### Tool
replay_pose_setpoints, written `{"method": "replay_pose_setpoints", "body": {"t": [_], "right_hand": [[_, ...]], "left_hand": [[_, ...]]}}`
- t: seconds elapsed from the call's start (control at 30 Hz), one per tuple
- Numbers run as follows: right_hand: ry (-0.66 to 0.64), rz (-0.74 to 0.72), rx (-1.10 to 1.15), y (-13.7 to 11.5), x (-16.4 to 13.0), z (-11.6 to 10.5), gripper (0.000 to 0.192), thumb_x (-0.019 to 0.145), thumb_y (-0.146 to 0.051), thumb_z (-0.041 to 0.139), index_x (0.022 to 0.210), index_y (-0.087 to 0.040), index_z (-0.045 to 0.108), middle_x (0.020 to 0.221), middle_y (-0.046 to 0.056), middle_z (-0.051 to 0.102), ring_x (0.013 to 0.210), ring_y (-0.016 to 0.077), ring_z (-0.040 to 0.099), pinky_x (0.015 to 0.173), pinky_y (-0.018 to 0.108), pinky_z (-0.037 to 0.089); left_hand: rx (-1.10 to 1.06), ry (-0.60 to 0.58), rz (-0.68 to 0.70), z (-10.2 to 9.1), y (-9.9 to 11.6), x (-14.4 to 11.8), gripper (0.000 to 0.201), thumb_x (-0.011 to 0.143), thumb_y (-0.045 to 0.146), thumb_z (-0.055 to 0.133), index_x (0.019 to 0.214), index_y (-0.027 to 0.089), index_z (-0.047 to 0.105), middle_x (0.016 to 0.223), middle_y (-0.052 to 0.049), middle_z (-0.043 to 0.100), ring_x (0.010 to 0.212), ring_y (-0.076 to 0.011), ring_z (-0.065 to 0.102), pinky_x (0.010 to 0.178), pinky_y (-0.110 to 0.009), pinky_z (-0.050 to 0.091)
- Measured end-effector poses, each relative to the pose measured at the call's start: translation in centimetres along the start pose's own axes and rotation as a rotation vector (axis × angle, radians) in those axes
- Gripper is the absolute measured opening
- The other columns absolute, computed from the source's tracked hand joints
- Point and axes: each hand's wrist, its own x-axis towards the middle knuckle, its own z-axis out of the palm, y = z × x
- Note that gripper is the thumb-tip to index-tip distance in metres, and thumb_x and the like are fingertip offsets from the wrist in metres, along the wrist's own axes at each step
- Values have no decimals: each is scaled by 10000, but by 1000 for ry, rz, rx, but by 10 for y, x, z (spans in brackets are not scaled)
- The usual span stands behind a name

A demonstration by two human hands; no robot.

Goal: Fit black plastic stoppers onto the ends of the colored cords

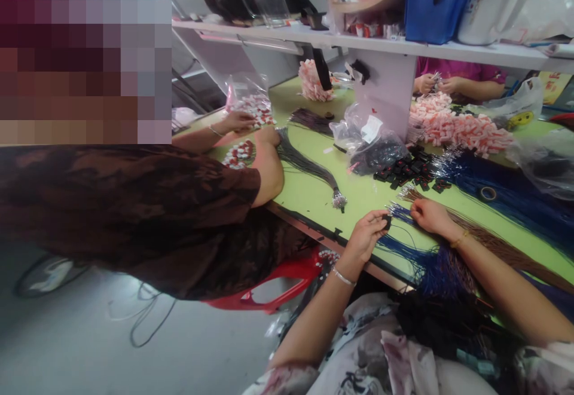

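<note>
My left hand [364,233] is closed, with its fingertips pinching a small black connector housing [387,222]. Just right of it, my right hand [433,217] is bent over a bundle of blue wires [402,212] with silvery terminal ends. Its fingers look closed on these wires, though the palm hides how many. Brown wires [488,233] run beneath my right wrist. More blue wires [403,250] hang over the table edge towards my lap. Beyond my hands lies a heap of black housings [415,168].
A co-worker's arm [269,171] rests on the green table [309,183] at left, near a grey wire bundle [314,165]. Behind are a plastic bag [365,138], pink-white connectors [466,123] and dark blue wires [515,186]. A shelf [359,39] crosses above; a red stool [278,284] stands below.
</note>
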Motion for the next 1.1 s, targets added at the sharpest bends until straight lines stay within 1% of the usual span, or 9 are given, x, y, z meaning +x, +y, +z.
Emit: {"method": "replay_pose_setpoints", "body": {"t": [0.23, 0.37, 0.53, 0.63, 0.7, 0.8, 0.87, 0.93, 1.1], "right_hand": [[64, -14, -225, -2, -3, -6, 201, 903, -238, 413, 879, -183, 605, 864, 82, 649, 716, 174, 555, 586, 266, 276], [45, -30, -317, 3, 0, -11, 219, 918, -280, 419, 951, -162, 600, 877, 114, 648, 713, 189, 565, 606, 268, 289], [32, -194, -43, 19, 0, -19, 177, 889, -249, 440, 803, -171, 573, 719, 36, 618, 630, 140, 514, 592, 235, 298], [40, -230, 71, 23, 0, -21, 215, 883, -278, 428, 756, -174, 566, 686, 16, 598, 616, 132, 495, 580, 227, 299], [55, -197, 50, 20, 1, -21, 226, 882, -294, 428, 759, -176, 576, 704, 23, 609, 625, 136, 502, 575, 232, 289], [85, -93, -119, 12, 2, -19, 219, 885, -301, 429, 814, -178, 596, 778, 60, 641, 652, 156, 525, 568, 253, 265], [71, -45, -212, 7, 4, -19, 229, 896, -301, 409, 867, -171, 595, 788, 82, 648, 645, 168, 531, 562, 266, 254], [48, -44, -202, 6, 6, -18, 236, 904, -295, 390, 886, -161, 583, 748, 83, 639, 616, 166, 519, 553, 271, 250], [101, -106, 193, 6, 12, -15, 141, 826, -244, 450, 733, -171, 527, 652, 16, 571, 580, 130, 469, 544, 239, 291]], "left_hand": [[-93, -23, -37, 7, -7, 4, 324, 586, 178, 791, 887, 136, 678, 794, -22, 617, 695, -88, 551, 655, -214, 443], [-115, -30, -37, 10, -13, 7, 307, 596, 173, 780, 883, 138, 676, 810, -24, 611, 702, -92, 552, 656, -220, 438], [-131, -32, -43, 11, -17, 11, 302, 594, 172, 777, 875, 138, 675, 823, -26, 611, 700, -93, 549, 655, -222, 434], [-132, -33, -43, 11, -17, 11, 298, 599, 169, 773, 879, 141, 672, 822, -27, 615, 707, -96, 552, 663, -225, 434], [-134, -31, -46, 11, -17, 11, 299, 601, 166, 771, 881, 143, 671, 820, -25, 614, 705, -96, 550, 662, -226, 434], [-133, -26, -43, 11, -17, 10, 299, 602, 165, 771, 884, 142, 672, 820, -25, 612, 703, -95, 550, 657, -224, 433], [-131, -22, -40, 12, -17, 10, 299, 603, 167, 772, 884, 139, 673, 820, -26, 612, 705, -94, 552, 655, -220, 431], [-134, -24, -42, 12, -17, 10, 298, 604, 169, 773, 884, 138, 674, 819, -25, 610, 704, -92, 551, 650, -217, 430], [-149, -39, -53, 15, -20, 12, 295, 608, 160, 769, 886, 138, 670, 821, -29, 614, 711, -95, 551, 650, -216, 429]]}}
